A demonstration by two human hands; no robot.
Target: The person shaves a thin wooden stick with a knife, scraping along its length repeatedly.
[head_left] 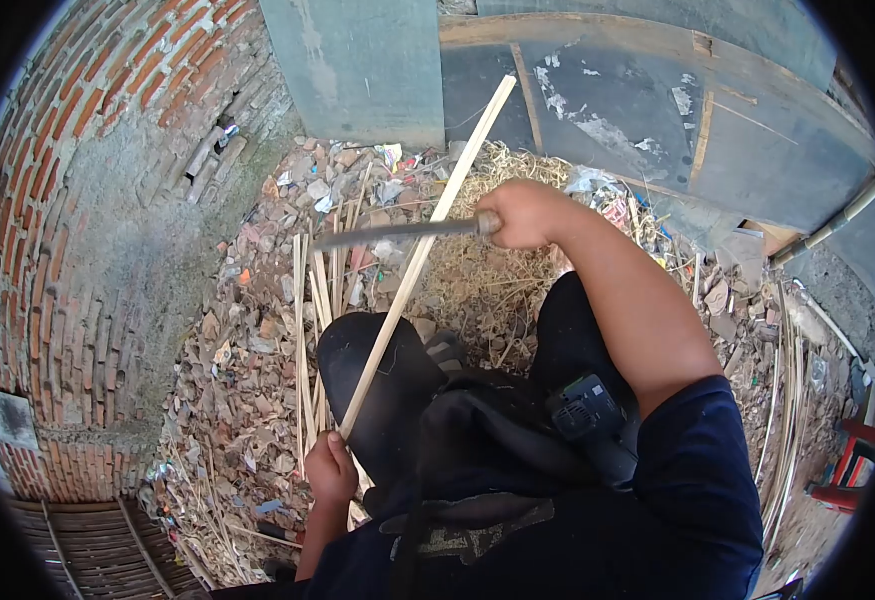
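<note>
No legible text, brand, number or sign in view. Nearest thing to it: worn print (477, 535) on the dark shirt (697, 470) at 6 o'clock, can't tell letters from pattern. Black device (585, 408) at 4 o'clock: surface detail too small to make out any label. Coloured scraps (390, 156) in the rubble (257, 345) at 11 o'clock, more at 2: too small to read.

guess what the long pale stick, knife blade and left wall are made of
Long pale stick: likely bamboo or wood, seemingly unfinished, from its matte straw colour. Knife blade: probably metal, dull grey, though blurred. Left wall: brick, rough; reddish courses show beside grey, mortar-like patches.
</note>
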